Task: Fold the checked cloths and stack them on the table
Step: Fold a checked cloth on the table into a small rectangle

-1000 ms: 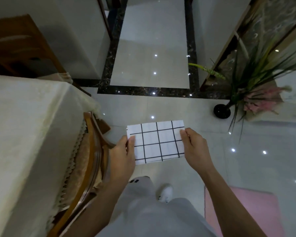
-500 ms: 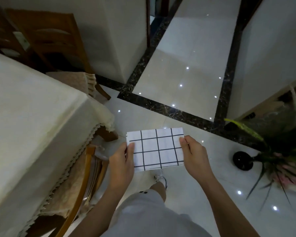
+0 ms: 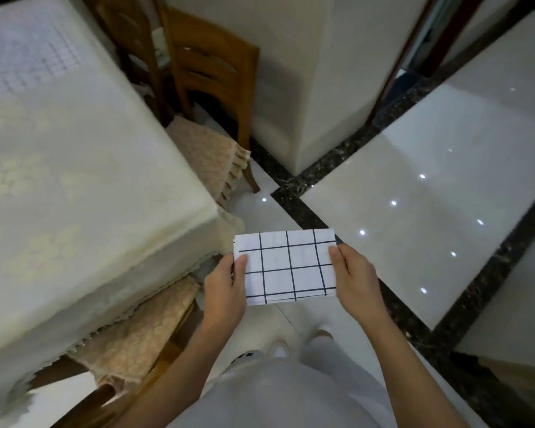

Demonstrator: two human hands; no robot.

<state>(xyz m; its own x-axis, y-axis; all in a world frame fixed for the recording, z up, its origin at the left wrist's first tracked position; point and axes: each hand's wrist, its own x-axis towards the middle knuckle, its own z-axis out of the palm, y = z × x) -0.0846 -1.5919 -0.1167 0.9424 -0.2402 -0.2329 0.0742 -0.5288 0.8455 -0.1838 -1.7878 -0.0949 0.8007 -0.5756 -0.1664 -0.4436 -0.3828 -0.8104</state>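
Observation:
A folded white cloth with black checks (image 3: 286,267) is held flat in the air over the floor, just off the table's near corner. My left hand (image 3: 224,288) pinches its left edge, thumb on top. My right hand (image 3: 357,279) pinches the right edge the same way. The table (image 3: 74,186), covered in a cream cloth, fills the left of the view. A pale checked cloth (image 3: 28,54) lies at its far left end, blurred.
One wooden chair with a beige cushion (image 3: 210,97) stands at the table's far side, another (image 3: 130,338) is tucked under the near edge. A white pillar (image 3: 315,81) rises ahead. Glossy tiles with dark borders (image 3: 414,193) spread to the right.
The view has swung left toward the table, which now fills more of the frame; the plant has left the view. Both hands keep the same hold on the folded cloth.

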